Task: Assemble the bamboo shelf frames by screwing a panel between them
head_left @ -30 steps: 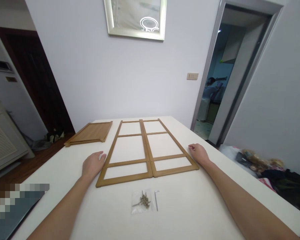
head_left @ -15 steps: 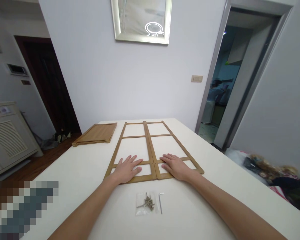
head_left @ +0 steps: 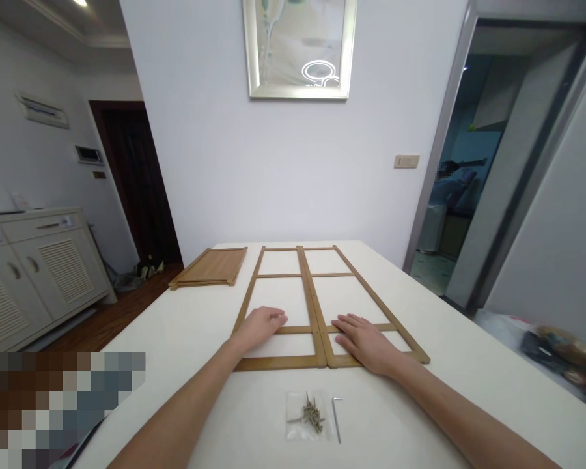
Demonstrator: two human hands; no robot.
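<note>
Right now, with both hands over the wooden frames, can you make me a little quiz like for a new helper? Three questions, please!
1. True or false: the hex key lies to the right of the clear plastic bag.

2. Which lies nearest the wall?
A) the hex key
B) the clear plastic bag
C) the stacked wooden panels

3. How many openings does the wooden frame under the right hand have?

Key: 1. True. 2. C. 3. Three.
</note>
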